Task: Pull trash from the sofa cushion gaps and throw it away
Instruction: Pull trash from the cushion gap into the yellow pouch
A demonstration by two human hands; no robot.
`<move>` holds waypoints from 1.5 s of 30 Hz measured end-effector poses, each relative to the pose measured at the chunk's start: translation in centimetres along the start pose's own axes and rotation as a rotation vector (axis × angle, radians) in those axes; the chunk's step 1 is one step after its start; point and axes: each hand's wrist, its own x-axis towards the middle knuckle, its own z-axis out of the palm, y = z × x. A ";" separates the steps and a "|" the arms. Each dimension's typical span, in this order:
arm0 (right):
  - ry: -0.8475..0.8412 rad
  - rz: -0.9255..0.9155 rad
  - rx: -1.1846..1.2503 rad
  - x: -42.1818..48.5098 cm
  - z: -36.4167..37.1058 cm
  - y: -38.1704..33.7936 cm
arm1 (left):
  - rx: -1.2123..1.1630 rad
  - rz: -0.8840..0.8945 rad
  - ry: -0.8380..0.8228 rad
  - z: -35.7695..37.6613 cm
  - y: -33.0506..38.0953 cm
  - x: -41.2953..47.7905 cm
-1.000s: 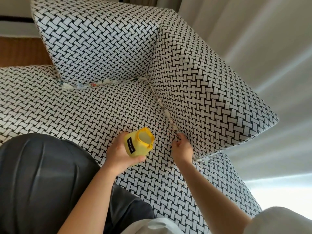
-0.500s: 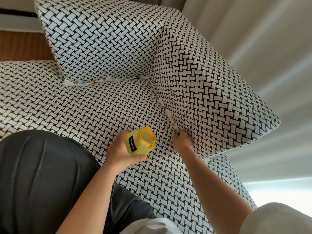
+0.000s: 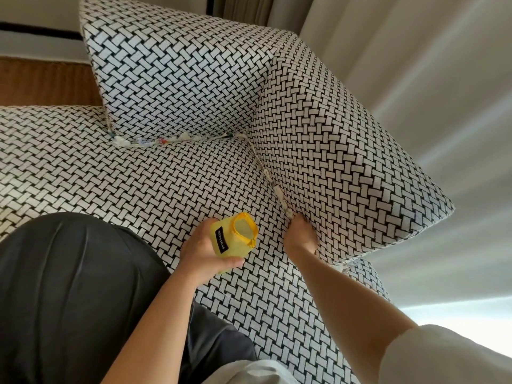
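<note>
Both hands engaged: the left hand (image 3: pixel 203 252) gripped the yellow pouch (image 3: pixel 235 242). Curled fingers of the right hand (image 3: pixel 301 234) — hold unclear — touched the trash strip (image 3: pixel 278 191), its long axis running straight beyond them.

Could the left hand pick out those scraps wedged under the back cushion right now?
Probably not as things stand: the left hand grips the yellow pouch, so its fingers are taken. Nothing lies on the seat cushion between it and the scraps, though.
</note>
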 end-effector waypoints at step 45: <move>-0.319 0.028 0.365 -2.6 -0.6 4.1 | 0.075 0.059 0.060 0.5 0.1 -0.6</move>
